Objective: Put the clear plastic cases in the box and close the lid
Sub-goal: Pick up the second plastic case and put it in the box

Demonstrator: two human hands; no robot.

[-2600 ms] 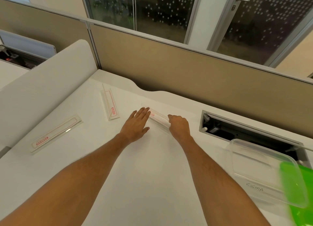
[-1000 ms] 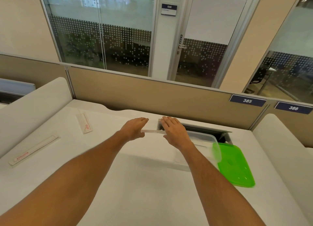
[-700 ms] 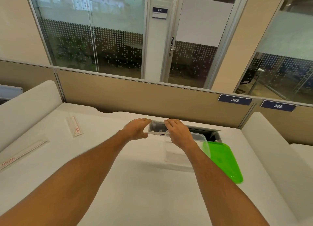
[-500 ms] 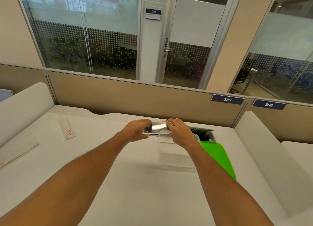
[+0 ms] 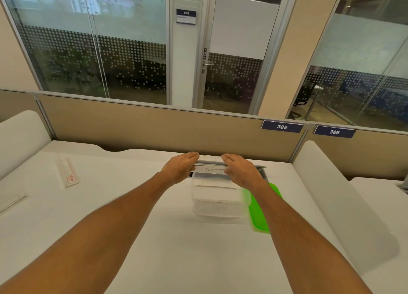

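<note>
Both hands grip one clear plastic case (image 5: pixel 209 169) by its ends, left hand (image 5: pixel 180 168) and right hand (image 5: pixel 240 172) pinching it level over the open box (image 5: pixel 217 203), at the desk's (image 5: pixel 154 238) far edge. Seconds earlier it lay on the desk farther left. Two more cases (image 5: pixel 67 174) remain near the left edge. A green lid (image 5: pixel 261 207) lies just right of the box. Glass office walls rise behind the beige partition (image 5: pixel 154 128). The held case is slim and transparent, with a handwritten label.
</note>
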